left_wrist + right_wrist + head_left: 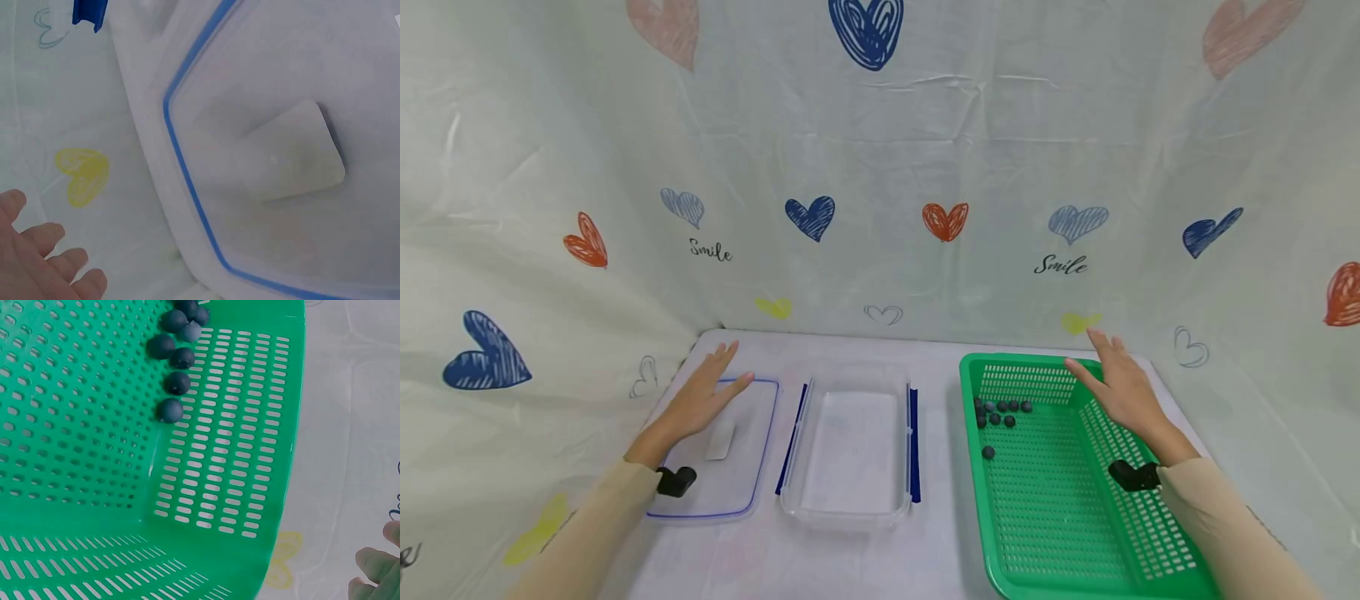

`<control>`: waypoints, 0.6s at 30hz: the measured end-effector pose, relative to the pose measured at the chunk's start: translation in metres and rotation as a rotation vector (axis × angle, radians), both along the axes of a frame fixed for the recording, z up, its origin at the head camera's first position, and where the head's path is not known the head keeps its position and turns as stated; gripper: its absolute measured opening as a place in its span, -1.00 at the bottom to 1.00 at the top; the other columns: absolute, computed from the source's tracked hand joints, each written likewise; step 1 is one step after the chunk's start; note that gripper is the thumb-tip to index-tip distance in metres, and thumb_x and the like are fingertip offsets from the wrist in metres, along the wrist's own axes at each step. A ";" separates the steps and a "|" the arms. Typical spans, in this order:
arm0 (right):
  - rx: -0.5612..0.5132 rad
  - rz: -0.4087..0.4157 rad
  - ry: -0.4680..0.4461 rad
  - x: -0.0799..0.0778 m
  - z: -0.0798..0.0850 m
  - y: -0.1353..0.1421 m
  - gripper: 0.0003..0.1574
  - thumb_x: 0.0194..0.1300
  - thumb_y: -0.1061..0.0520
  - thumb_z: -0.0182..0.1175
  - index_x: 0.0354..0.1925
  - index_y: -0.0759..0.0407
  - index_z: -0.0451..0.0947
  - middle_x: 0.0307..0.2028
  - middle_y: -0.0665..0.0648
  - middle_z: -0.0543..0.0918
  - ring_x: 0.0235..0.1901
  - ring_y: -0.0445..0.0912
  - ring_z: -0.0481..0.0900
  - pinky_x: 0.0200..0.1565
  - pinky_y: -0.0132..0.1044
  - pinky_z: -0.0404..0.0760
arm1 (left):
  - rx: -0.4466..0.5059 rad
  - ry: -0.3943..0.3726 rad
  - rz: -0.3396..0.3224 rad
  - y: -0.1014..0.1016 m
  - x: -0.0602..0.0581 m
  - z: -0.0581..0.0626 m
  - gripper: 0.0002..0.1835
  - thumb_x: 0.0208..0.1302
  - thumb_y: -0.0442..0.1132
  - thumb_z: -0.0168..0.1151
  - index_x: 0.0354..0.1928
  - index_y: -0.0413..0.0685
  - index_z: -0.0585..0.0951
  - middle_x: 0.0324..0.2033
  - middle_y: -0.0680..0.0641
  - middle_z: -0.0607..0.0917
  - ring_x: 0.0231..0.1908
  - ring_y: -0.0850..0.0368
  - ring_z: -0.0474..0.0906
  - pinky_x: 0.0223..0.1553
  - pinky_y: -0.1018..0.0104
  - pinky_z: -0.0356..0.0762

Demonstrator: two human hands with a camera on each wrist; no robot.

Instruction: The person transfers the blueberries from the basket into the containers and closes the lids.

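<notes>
My left hand [696, 404] hovers with fingers extended above a clear lid [741, 475] edged by a blue seal. A whitish rectangular piece [297, 156] shows on that lid in the left wrist view. To the lid's right sits a clear plastic container [850, 518] with blue side clips [914, 446]. Over the right side of a green perforated basket [1052, 525], my right hand [1123, 396] is held with fingers spread, touching no berry. Several blueberries [178, 382] lie clustered by the basket's far left corner. One blueberry [988, 452] rests apart, nearer me.
A white cloth covers the table [715, 558]. Behind and at both sides hangs a pale curtain [880, 150] printed with hearts and the word Smile. The basket's raised walls stand right of the container, with a gap between them.
</notes>
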State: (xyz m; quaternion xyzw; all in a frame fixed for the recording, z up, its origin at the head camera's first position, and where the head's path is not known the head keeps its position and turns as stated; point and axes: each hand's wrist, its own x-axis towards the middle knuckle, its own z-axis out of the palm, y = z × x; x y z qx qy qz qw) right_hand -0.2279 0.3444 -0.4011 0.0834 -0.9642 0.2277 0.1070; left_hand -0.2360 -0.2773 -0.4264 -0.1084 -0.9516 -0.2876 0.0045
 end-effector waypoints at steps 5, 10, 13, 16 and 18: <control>-0.068 0.016 -0.019 0.002 0.002 -0.001 -0.10 0.38 -0.20 -0.10 0.44 0.08 -0.28 0.39 0.35 -0.15 0.35 0.24 -0.34 0.13 0.37 -0.16 | 0.075 -0.007 -0.018 0.008 0.000 -0.001 -0.17 0.32 0.22 -0.13 0.44 0.03 -0.19 0.40 -0.17 -0.25 0.35 -0.25 -0.34 0.17 -0.35 -0.29; -0.111 0.017 -0.053 0.004 0.003 -0.002 -0.10 0.38 -0.20 -0.11 0.44 0.00 -0.31 0.40 0.32 -0.18 0.34 0.27 -0.32 0.10 0.41 -0.15 | 0.130 -0.017 -0.038 0.015 0.000 -0.001 -0.19 0.34 0.20 -0.11 0.44 0.02 -0.18 0.41 -0.15 -0.20 0.36 -0.17 -0.30 0.22 -0.27 -0.24; -0.135 0.014 -0.072 0.005 0.004 -0.003 -0.11 0.38 -0.21 -0.10 0.44 -0.06 -0.33 0.39 0.33 -0.17 0.32 0.33 -0.24 0.09 0.42 -0.10 | 0.158 -0.027 -0.040 0.019 0.001 -0.001 -0.19 0.33 0.20 -0.10 0.44 0.07 -0.17 0.41 -0.13 -0.16 0.36 -0.20 -0.22 0.22 -0.26 -0.17; -0.150 0.023 -0.070 0.007 0.005 -0.004 -0.11 0.38 -0.19 -0.08 0.44 -0.08 -0.31 0.39 0.35 -0.13 0.28 0.40 -0.13 0.07 0.41 -0.03 | 0.194 -0.045 -0.036 0.022 0.002 -0.001 -0.20 0.31 0.22 -0.09 0.44 0.15 -0.17 0.41 -0.13 -0.11 0.33 -0.25 -0.10 0.20 -0.25 -0.03; -0.164 0.029 -0.070 0.008 0.004 -0.004 -0.12 0.37 -0.18 -0.07 0.44 -0.09 -0.30 0.38 0.34 -0.10 0.26 0.42 -0.08 0.05 0.41 0.01 | 0.216 -0.067 -0.028 0.025 0.003 -0.001 -0.20 0.30 0.23 -0.08 0.44 0.20 -0.16 0.40 -0.14 -0.07 0.30 -0.29 -0.01 0.15 -0.27 0.05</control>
